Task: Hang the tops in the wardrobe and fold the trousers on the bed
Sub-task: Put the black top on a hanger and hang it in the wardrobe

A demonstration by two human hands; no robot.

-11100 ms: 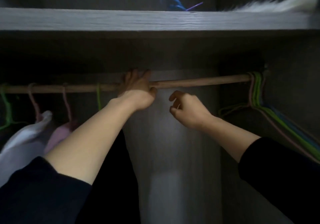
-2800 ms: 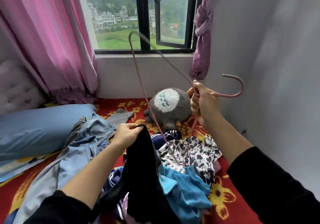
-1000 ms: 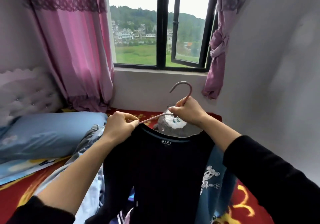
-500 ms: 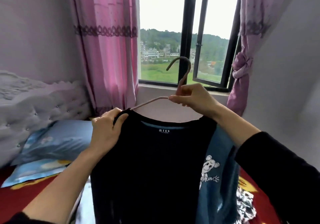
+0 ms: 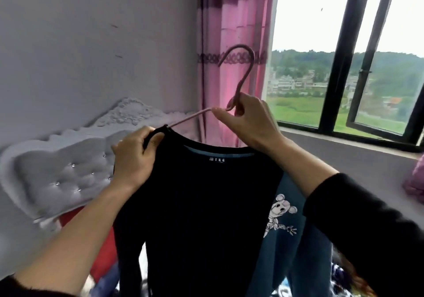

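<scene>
1. The black top [image 5: 206,205] hangs in the air in front of the person, above the bed [image 5: 101,250]. Its neck opening is at the top and shows the label "MTEE".
2. The pink hanger [image 5: 243,71] is upright, hook up. Its left arm slopes down into the neck opening of the black top.
3. The left hand [image 5: 135,156] grips the left shoulder edge of the black top, with the thumb curled over the collar, just where the hanger arm enters.
4. The right hand [image 5: 250,122] is closed around the hanger at the base of the hook, above the collar. The two hands are near each other but apart.
5. A blue cloth [image 5: 281,241] with a cartoon figure hangs just beside the right edge of the black top. I cannot tell if it is the same garment.
6. Behind are a grey padded headboard [image 5: 57,165] on the left, a pink curtain [image 5: 234,21] in the middle and a window [image 5: 339,71] on the right.
</scene>
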